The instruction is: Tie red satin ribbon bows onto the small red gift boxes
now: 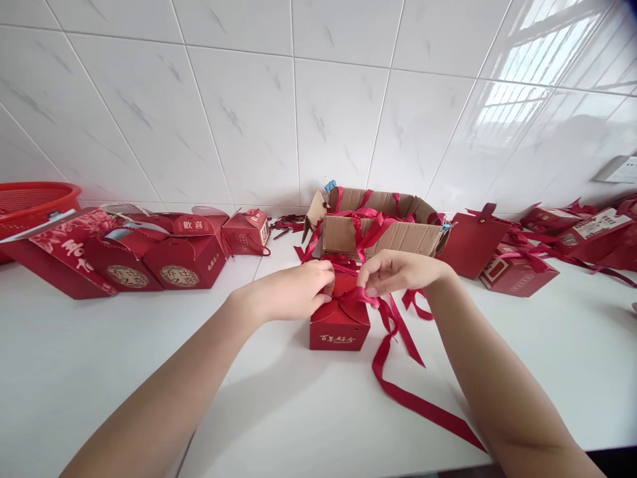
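Observation:
A small red gift box (pixel 340 335) with gold lettering stands upright in front of me, its curved top flaps folded together. A crimson ribbon (pixel 365 297) crosses its top, and a long tail of it runs over the table to the right. At the box's upper left, my left hand (pixel 308 291) is closed, thumb and fingers pinched on the ribbon near the middle of the lid; its fingertips are partly hidden. My right hand (pixel 398 272) pinches a loop of the ribbon at the upper right of the box.
Behind the box stands an open cardboard box (pixel 383 236) draped with ribbons. Red gift boxes (pixel 186 255) and a red plastic basket (pixel 37 199) are at left. More red boxes (pixel 520 269) with ribbons lie at right. A tiled wall (pixel 343 126) closes off the white table (pixel 259 411).

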A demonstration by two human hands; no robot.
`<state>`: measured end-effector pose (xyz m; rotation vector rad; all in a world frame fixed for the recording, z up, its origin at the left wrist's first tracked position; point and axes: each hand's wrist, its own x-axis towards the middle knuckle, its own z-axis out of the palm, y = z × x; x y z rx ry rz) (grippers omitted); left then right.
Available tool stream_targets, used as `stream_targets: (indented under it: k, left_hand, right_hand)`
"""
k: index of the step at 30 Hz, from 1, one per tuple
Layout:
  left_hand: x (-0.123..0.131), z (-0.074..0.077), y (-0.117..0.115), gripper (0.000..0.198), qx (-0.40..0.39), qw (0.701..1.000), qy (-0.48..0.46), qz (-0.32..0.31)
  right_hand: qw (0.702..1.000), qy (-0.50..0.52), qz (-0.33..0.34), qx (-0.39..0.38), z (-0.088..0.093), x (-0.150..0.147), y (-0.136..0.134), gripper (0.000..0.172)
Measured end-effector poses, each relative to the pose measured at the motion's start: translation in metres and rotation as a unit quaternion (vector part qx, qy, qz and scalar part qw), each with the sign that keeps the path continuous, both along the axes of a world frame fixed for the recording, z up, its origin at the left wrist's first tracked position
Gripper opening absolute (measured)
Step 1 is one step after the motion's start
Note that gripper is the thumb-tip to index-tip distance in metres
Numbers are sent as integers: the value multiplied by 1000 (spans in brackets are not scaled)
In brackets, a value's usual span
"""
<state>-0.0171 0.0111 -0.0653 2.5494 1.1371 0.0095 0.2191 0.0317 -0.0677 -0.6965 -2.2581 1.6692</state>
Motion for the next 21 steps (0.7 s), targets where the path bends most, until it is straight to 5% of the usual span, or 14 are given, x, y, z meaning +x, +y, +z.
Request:
stream_targets:
  k: [8, 15, 21]
  left_hand:
    - [2, 6, -5, 22, 3, 1000, 10, -7]
    - [1, 3, -4, 38, 27, 998, -51, 9]
    - [7, 3, -6, 14, 147, 983, -104, 27]
  right_hand:
    - [982, 159, 25, -95, -17, -1, 6, 22]
    - [974, 173, -126, -77, -22, -7, -22, 23]
    - [954, 167, -240, -67, -32, -18, -41, 19]
